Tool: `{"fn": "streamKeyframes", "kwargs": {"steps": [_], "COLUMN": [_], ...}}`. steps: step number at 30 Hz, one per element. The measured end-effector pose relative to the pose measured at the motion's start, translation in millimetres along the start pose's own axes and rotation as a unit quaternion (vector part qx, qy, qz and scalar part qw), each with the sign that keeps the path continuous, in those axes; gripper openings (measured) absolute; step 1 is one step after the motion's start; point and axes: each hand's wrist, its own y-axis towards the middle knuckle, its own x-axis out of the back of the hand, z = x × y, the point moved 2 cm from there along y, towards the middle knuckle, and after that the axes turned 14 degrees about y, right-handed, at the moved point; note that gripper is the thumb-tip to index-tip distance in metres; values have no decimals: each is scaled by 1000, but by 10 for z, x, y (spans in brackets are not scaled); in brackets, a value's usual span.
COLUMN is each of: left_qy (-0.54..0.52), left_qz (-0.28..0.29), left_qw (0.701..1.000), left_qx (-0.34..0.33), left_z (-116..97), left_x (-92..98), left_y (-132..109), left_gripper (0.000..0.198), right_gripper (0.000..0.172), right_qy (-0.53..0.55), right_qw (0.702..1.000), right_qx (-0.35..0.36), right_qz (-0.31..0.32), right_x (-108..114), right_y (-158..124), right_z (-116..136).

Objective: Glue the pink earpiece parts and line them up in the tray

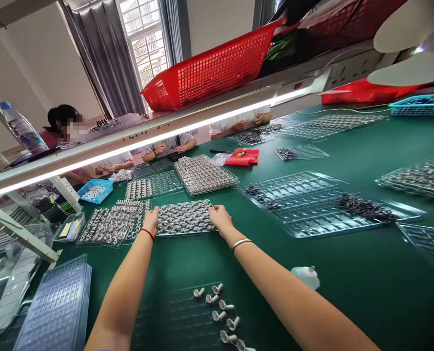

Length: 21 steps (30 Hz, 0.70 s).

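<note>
My left hand [151, 222] and my right hand [220, 218] grip the two short ends of a clear plastic tray [187, 233] filled with rows of small metallic-looking parts [184, 217]. Both sets of fingers are closed on its edges. Just left of my left hand lies another tray heaped with pale earphone-like pieces [110, 224]. Nearer to me, between my forearms, a clear tray [173, 317] bears several white stemmed pieces [219, 316] along its right side.
A stack of clear trays [56, 302] stands at the lower left. To the right are a tray with dark parts [365, 207] and a small translucent bottle [305, 277]. A lit shelf [173, 127] with a red basket [217, 68] crosses above. Co-workers' hands [182, 146] show beyond it.
</note>
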Motion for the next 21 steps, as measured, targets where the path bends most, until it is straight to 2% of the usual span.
{"fn": "streamKeyframes", "kwargs": {"steps": [7,13,15,17,19,21], "left_qy": [44,80,97,119,147,177], "left_qz": [-37,-41,-43,-39,-15,34], "left_qw": [998,995,993,987,979,966], "left_qx": [5,-31,-58,-97,-143,-183], "left_z": [4,-41,-67,-57,23,191], "left_x": [-61,-60,-36,5,66,160], "left_y": [280,204,83,-137,-491,-982], "left_gripper": [33,31,32,32,32,31], "right_gripper": [35,32,32,34,35,34], "right_qy": [-37,-49,-48,-42,-30,-12], "right_qw": [999,998,997,995,991,981], "right_qx": [4,34,57,90,132,184], "right_qz": [-7,-22,-29,-24,1,55], "right_x": [-173,-94,-37,29,129,308], "right_y": [230,202,91,-93,-367,-740], "right_z": [42,154,234,335,437,513]}}
